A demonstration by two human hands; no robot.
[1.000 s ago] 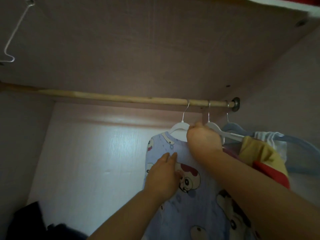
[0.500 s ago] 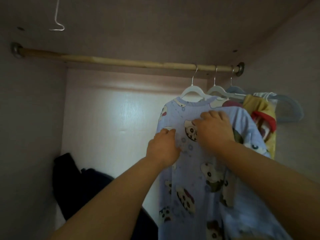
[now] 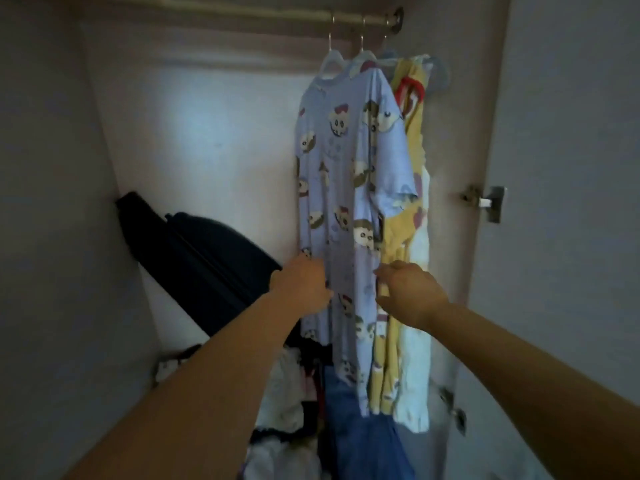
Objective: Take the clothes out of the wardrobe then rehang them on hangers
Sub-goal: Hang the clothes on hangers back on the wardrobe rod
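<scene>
A light-blue dress (image 3: 346, 168) printed with cartoon faces hangs from a white hanger (image 3: 330, 62) on the wooden rod (image 3: 277, 13) at the wardrobe's top right. My left hand (image 3: 301, 282) grips the dress's left edge about two thirds of the way down. At the same height my right hand (image 3: 405, 292) touches the dress's right edge, thumb and fingers apart. Just behind the dress hang a yellow garment (image 3: 414, 133) with red trim and a white one (image 3: 415, 358), each on its own hanger.
A dark bag (image 3: 207, 251) leans against the back wall at the left. Below the hanging clothes lies a pile of white and dark clothes (image 3: 284, 393) and blue fabric (image 3: 360, 438). A metal door hinge (image 3: 485, 200) sits on the right side wall.
Both hands have slid down the blue dress from its collar and chest to its lower part, moving apart to its two edges. The camera has tilted down, showing the clothes pile.
</scene>
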